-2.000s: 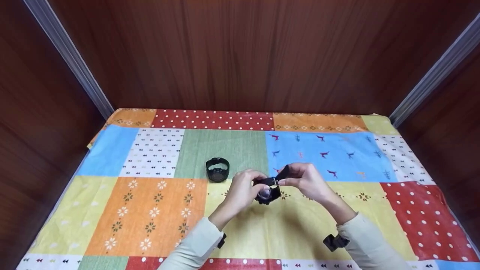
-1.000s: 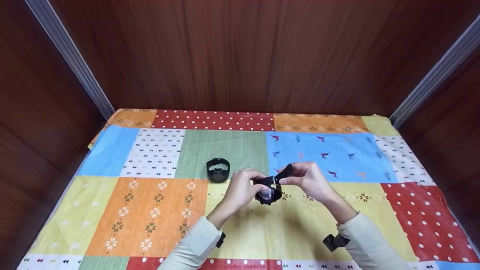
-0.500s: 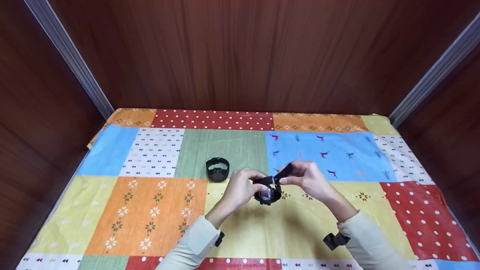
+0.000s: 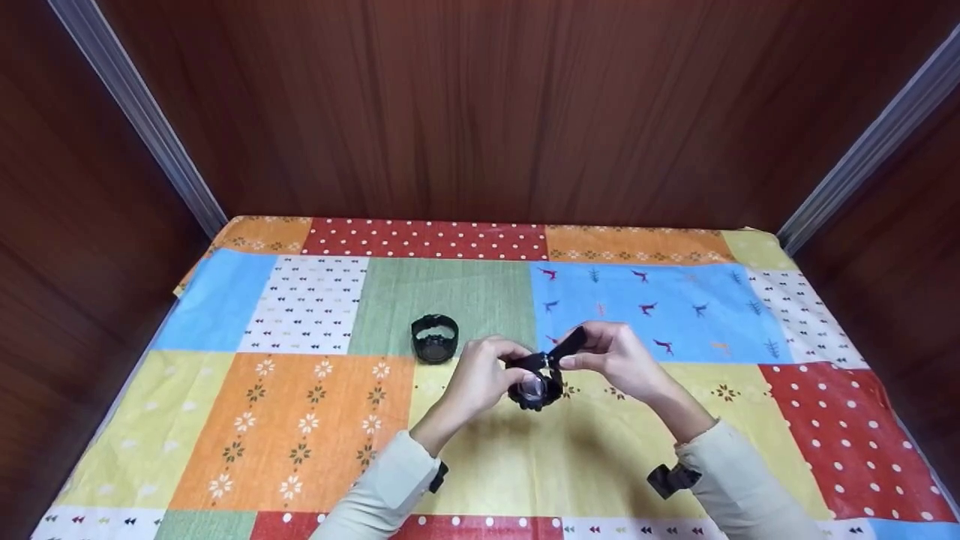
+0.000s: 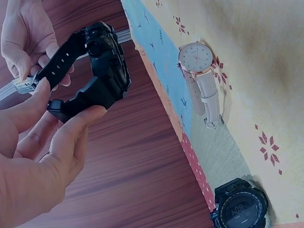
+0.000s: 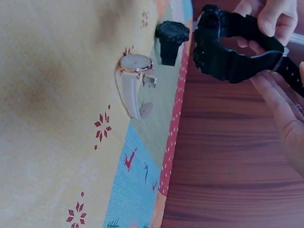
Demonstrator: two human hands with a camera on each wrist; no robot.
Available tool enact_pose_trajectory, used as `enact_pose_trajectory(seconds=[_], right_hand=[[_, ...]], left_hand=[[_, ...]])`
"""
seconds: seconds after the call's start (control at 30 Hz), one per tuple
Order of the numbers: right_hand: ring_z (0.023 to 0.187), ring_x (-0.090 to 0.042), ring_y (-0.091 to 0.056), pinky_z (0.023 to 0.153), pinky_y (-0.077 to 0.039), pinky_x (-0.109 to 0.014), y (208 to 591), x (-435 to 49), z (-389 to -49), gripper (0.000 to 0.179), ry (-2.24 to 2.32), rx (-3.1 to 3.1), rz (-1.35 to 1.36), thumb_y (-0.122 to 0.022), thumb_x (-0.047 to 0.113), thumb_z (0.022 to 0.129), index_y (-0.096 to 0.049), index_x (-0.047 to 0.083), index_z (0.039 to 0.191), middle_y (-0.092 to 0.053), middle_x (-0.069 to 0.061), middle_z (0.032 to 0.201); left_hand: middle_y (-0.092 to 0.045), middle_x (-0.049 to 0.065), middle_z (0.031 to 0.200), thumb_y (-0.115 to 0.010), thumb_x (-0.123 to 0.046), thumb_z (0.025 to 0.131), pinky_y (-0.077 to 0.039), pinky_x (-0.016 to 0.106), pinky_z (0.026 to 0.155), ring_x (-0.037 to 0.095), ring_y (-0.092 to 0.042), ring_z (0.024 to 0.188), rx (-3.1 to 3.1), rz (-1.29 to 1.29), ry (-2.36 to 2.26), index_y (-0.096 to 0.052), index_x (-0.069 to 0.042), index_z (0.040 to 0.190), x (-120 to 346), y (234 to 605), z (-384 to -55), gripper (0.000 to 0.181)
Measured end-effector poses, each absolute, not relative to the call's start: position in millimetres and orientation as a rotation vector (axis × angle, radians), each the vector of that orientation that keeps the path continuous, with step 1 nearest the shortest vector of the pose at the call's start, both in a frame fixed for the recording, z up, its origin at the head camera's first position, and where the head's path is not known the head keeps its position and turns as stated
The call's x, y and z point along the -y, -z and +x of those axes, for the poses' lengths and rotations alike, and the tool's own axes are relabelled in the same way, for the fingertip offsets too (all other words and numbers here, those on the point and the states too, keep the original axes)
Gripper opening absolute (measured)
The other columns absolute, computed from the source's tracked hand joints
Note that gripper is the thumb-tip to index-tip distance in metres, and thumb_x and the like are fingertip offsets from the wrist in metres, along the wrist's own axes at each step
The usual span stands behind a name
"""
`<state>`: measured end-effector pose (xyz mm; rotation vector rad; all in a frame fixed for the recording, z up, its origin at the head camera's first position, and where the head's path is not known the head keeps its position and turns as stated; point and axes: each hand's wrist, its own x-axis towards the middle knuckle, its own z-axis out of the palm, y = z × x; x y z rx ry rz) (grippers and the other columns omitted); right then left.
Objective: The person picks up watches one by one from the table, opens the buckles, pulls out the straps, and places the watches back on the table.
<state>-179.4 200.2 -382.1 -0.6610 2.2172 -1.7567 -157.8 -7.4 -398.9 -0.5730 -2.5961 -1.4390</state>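
Note:
A black digital-style wristwatch (image 4: 534, 390) is held up above the cloth, its strap looped round to the buckle. My left hand (image 4: 484, 375) grips it from the left, thumb by the dial and fingers on the strap. With thumb and fingers my right hand (image 4: 619, 364) pinches the strap's free end (image 4: 570, 343), which sticks out beyond the silver buckle (image 4: 548, 361). Punched holes show along the strap in the left wrist view. A second black watch (image 4: 435, 347) rests on the cloth to the left, strap closed in a loop.
Both wrist views show a rose-gold watch (image 5: 197, 58) with a pale strap on the cloth; my hands hide it in the head view. The patchwork tablecloth (image 4: 300, 427) covers the table. Dark wood panels (image 4: 480, 112) stand behind it and at both sides.
Over two seconds the strap's free end has shifted slightly up and right, and the dial has turned a little more into view. In the last half second almost nothing moves.

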Motion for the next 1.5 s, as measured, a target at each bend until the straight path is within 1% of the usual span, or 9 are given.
enact_pose_trajectory(seconds=[0.23, 0.37, 0.53, 0.73, 0.87, 1.0, 1.27, 1.5], right_hand=[[0.077, -0.016, -0.065, 0.075, -0.052, -0.032, 380.9, -200.7, -180.3, 0.025, 1.741, -2.216, -0.663, -0.068, 0.0, 0.078, -0.058, -0.015, 0.095, -0.064, -0.025, 0.087], [0.077, -0.017, -0.065, 0.075, -0.052, -0.033, 380.0, -200.9, -180.0, 0.025, 1.742, -2.21, -0.662, -0.068, 0.0, 0.078, -0.058, -0.015, 0.095, -0.064, -0.025, 0.087], [0.078, -0.017, -0.065, 0.076, -0.052, -0.033, 379.3, -200.3, -179.1, 0.025, 1.727, -2.217, -0.635, -0.069, 0.002, 0.078, -0.058, -0.014, 0.095, -0.064, -0.024, 0.087], [0.079, -0.015, -0.064, 0.075, -0.052, -0.029, 377.6, -196.1, -178.1, 0.024, 1.68, -2.309, -0.623, -0.07, 0.002, 0.077, -0.061, -0.011, 0.094, -0.065, -0.021, 0.088], [0.079, -0.014, -0.063, 0.073, -0.052, -0.027, 377.3, -193.1, -177.5, 0.021, 1.625, -2.393, -0.648, -0.07, 0.004, 0.077, -0.063, -0.008, 0.093, -0.066, -0.018, 0.087], [0.076, -0.014, -0.063, 0.071, -0.052, -0.026, 376.5, -192.0, -177.0, 0.019, 1.605, -2.415, -0.659, -0.069, 0.002, 0.078, -0.062, -0.009, 0.092, -0.066, -0.018, 0.086], [0.074, -0.021, -0.063, 0.068, -0.052, -0.027, 375.7, -193.6, -173.4, 0.019, 1.618, -2.426, -0.68, -0.068, 0.004, 0.08, -0.061, -0.009, 0.092, -0.066, -0.017, 0.083], [0.074, -0.014, -0.062, 0.07, -0.052, -0.026, 376.6, -194.4, -172.4, 0.019, 1.663, -2.363, -0.667, -0.067, 0.002, 0.08, -0.061, -0.01, 0.093, -0.065, -0.02, 0.084]], left_hand=[[-0.068, 0.003, 0.087, -0.077, -0.01, 0.069, -0.046, 0.034, 0.079, 0.019, -0.06, 0.085, 2.594, -0.564, 1.439, -0.072, -0.005, 0.086, 7.6, 396.5, -157.0, 0.019], [-0.068, 0.003, 0.089, -0.077, -0.01, 0.069, -0.046, 0.033, 0.08, 0.019, -0.061, 0.086, 2.598, -0.573, 1.411, -0.072, -0.006, 0.085, 6.5, 396.6, -156.0, 0.018], [-0.068, 0.003, 0.089, -0.077, -0.009, 0.068, -0.047, 0.032, 0.079, 0.019, -0.062, 0.085, 2.572, -0.603, 1.384, -0.072, -0.005, 0.084, 5.2, 399.5, -154.9, 0.018], [-0.067, 0.002, 0.088, -0.076, -0.007, 0.069, -0.047, 0.03, 0.078, 0.017, -0.061, 0.083, 2.571, -0.579, 1.369, -0.071, -0.005, 0.084, 3.7, 401.6, -154.3, 0.016], [-0.067, 0.003, 0.088, -0.075, -0.005, 0.07, -0.047, 0.029, 0.078, 0.018, -0.061, 0.083, 2.564, -0.565, 1.353, -0.071, -0.005, 0.084, 2.7, 403.3, -154.4, 0.015], [-0.067, 0.005, 0.089, -0.075, -0.005, 0.07, -0.047, 0.031, 0.08, 0.02, -0.061, 0.085, 2.559, -0.56, 1.35, -0.071, -0.004, 0.085, 2.1, 403.6, -154.7, 0.015], [-0.067, 0.004, 0.088, -0.075, -0.005, 0.07, -0.047, 0.03, 0.08, 0.02, -0.061, 0.084, 2.554, -0.561, 1.372, -0.071, -0.004, 0.085, 2.4, 402.1, -153.2, 0.016], [-0.067, 0.003, 0.089, -0.076, -0.006, 0.07, -0.047, 0.03, 0.078, 0.018, -0.061, 0.084, 2.556, -0.568, 1.399, -0.071, -0.004, 0.084, 4.3, 400.9, -152.7, 0.015]])
